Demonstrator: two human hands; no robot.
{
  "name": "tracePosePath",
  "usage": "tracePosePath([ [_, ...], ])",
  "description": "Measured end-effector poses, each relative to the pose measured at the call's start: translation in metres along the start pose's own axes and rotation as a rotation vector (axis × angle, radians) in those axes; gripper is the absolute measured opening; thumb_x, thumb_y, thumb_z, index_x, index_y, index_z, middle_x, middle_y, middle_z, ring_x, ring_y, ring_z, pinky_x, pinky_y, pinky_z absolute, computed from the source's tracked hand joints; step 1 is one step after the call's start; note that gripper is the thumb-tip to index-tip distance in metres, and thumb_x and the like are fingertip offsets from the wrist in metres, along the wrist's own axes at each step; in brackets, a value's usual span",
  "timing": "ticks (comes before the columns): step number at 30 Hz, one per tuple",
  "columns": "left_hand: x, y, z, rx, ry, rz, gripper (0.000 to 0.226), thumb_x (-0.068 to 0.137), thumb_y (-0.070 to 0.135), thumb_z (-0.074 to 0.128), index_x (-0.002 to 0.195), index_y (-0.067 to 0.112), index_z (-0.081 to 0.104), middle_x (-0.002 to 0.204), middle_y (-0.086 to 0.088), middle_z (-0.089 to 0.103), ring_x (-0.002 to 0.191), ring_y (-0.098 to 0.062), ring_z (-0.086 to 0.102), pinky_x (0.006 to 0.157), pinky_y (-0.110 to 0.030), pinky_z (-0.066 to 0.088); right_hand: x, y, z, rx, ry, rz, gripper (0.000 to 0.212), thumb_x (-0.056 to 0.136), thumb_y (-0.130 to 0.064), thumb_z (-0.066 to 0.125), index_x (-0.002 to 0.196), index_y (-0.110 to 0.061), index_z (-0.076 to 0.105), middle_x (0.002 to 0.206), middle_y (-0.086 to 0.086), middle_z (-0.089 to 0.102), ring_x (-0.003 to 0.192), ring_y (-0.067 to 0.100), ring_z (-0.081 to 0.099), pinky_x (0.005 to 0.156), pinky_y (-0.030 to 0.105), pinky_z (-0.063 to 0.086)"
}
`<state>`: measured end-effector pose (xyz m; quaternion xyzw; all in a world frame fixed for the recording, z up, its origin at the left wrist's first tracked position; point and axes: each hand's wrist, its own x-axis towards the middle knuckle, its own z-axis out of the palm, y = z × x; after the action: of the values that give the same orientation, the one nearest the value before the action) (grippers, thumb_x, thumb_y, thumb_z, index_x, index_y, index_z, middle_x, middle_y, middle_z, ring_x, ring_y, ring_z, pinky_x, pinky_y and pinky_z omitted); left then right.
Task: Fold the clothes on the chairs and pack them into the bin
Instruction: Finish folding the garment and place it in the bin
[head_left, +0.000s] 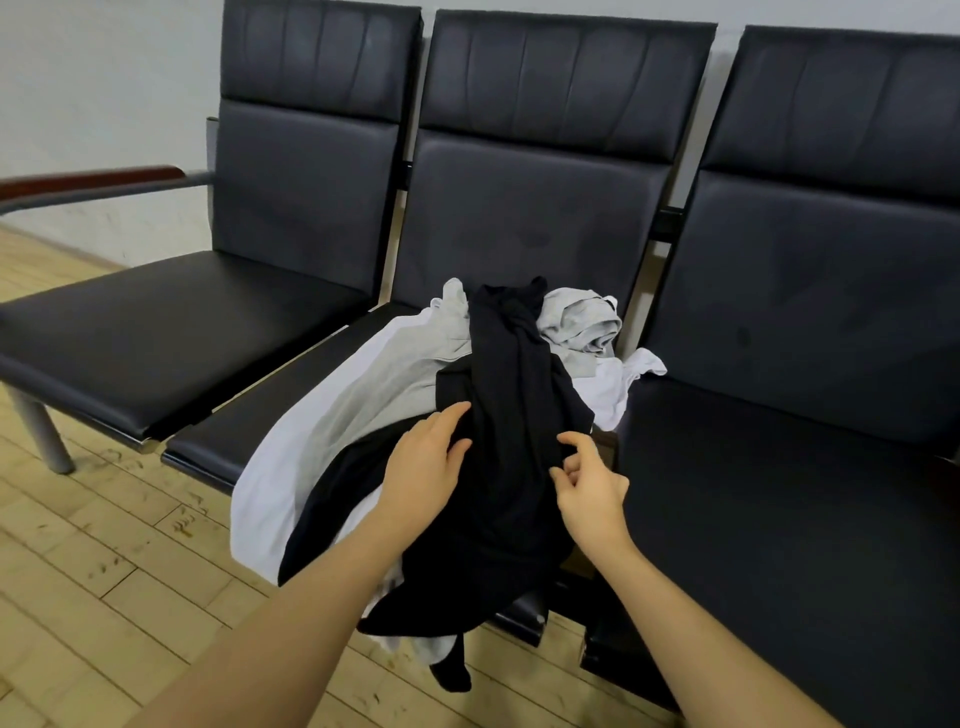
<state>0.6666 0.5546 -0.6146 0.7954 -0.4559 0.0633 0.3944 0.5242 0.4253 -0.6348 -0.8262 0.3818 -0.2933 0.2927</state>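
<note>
Black garment (514, 415) lies atop the pile on the middle chair (519, 208), long axis running near-to-far between my hands: left hand (423, 462) flat on it, fingers relaxed; right hand (589, 480) pinching its right edge.

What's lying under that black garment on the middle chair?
Under the black garment lie a grey garment and a white garment, and more grey cloth is bunched behind it. Whatever sits directly beneath its middle is covered.
</note>
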Motion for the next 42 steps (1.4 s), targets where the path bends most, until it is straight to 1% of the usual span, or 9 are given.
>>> tracePosePath([
  [3, 0.003, 0.010, -0.011, 0.038, 0.096, 0.144, 0.037, 0.090, 0.013, 0.062, 0.126, 0.013, 0.058, 0.097, -0.004, 0.069, 0.086, -0.023, 0.065, 0.074, -0.038, 0.053, -0.002, -0.006, -0.023, 0.135, 0.102, -0.046, 0.029, 0.090, -0.002, 0.056, 0.115, -0.016, 0.060, 0.076, -0.007, 0.051, 0.073, 0.009, 0.053, 0.086, 0.032, 0.045],
  [8, 0.021, 0.043, -0.032, -0.025, 0.221, 0.226, 0.031, 0.091, 0.010, 0.060, 0.122, 0.013, 0.061, 0.105, 0.001, 0.069, 0.092, -0.017, 0.065, 0.078, -0.026, 0.048, 0.002, -0.042, -0.084, 0.108, 0.265, -0.132, 0.021, 0.093, -0.002, 0.054, 0.109, -0.006, 0.067, 0.095, -0.002, 0.057, 0.079, 0.003, 0.052, 0.072, 0.002, 0.036],
  [13, 0.034, 0.090, -0.055, -0.093, 0.275, 0.291, 0.031, 0.092, 0.014, 0.058, 0.122, 0.015, 0.061, 0.096, -0.001, 0.069, 0.086, -0.019, 0.063, 0.076, -0.034, 0.050, -0.003, -0.063, -0.149, 0.042, 0.418, -0.154, 0.022, 0.095, -0.004, 0.051, 0.110, -0.007, 0.067, 0.099, -0.003, 0.055, 0.092, 0.010, 0.054, 0.082, 0.011, 0.035],
  [16, 0.037, 0.120, -0.061, -0.069, 0.324, 0.389, 0.030, 0.090, 0.013, 0.061, 0.119, 0.016, 0.063, 0.090, 0.004, 0.067, 0.088, -0.015, 0.055, 0.070, -0.027, 0.038, -0.014, -0.063, -0.187, 0.012, 0.492, -0.115, 0.022, 0.097, -0.007, 0.049, 0.112, -0.008, 0.065, 0.102, -0.004, 0.054, 0.094, 0.009, 0.052, 0.084, 0.018, 0.037],
  [19, 0.034, 0.151, -0.056, -0.184, 0.312, 0.441, 0.031, 0.090, 0.012, 0.062, 0.120, 0.014, 0.063, 0.102, 0.002, 0.069, 0.096, -0.015, 0.060, 0.079, -0.031, 0.046, -0.030, -0.057, -0.222, -0.036, 0.564, -0.104, 0.019, 0.097, -0.007, 0.049, 0.107, -0.008, 0.065, 0.101, -0.003, 0.053, 0.093, 0.012, 0.054, 0.083, 0.021, 0.040],
  [26, 0.026, 0.230, -0.028, -0.318, 0.271, 0.548, 0.030, 0.091, 0.013, 0.059, 0.121, 0.012, 0.061, 0.092, 0.000, 0.066, 0.081, -0.019, 0.061, 0.074, -0.041, 0.052, -0.069, -0.030, -0.304, -0.089, 0.737, -0.109, 0.012, 0.098, -0.005, 0.046, 0.098, -0.008, 0.058, 0.104, 0.003, 0.045, 0.075, 0.000, 0.041, 0.070, 0.004, 0.030],
  [31, 0.020, 0.278, -0.005, -0.336, 0.271, 0.576, 0.029, 0.092, 0.014, 0.056, 0.120, 0.011, 0.062, 0.087, -0.002, 0.064, 0.075, -0.021, 0.059, 0.072, -0.042, 0.051, -0.083, -0.001, -0.348, -0.027, 0.733, -0.064, 0.012, 0.100, -0.013, 0.043, 0.095, -0.019, 0.052, 0.076, -0.004, 0.051, 0.063, 0.012, 0.046, 0.062, 0.029, 0.034],
  [36, 0.014, 0.301, 0.026, -0.404, 0.184, 0.523, 0.030, 0.095, 0.015, 0.055, 0.125, 0.016, 0.058, 0.096, 0.002, 0.061, 0.082, -0.018, 0.058, 0.080, -0.040, 0.050, -0.093, 0.031, -0.364, -0.073, 0.738, -0.106, 0.011, 0.098, -0.013, 0.047, 0.099, -0.014, 0.058, 0.092, -0.004, 0.058, 0.084, 0.010, 0.054, 0.075, 0.024, 0.038],
  [42, 0.005, 0.264, 0.069, -0.312, 0.102, 0.424, 0.030, 0.094, 0.013, 0.055, 0.123, 0.011, 0.059, 0.095, -0.002, 0.061, 0.087, -0.020, 0.056, 0.081, -0.035, 0.048, -0.095, 0.078, -0.321, -0.034, 0.529, -0.074, 0.014, 0.094, -0.012, 0.056, 0.094, -0.025, 0.061, 0.091, -0.013, 0.059, 0.088, -0.005, 0.056, 0.076, 0.006, 0.039],
])
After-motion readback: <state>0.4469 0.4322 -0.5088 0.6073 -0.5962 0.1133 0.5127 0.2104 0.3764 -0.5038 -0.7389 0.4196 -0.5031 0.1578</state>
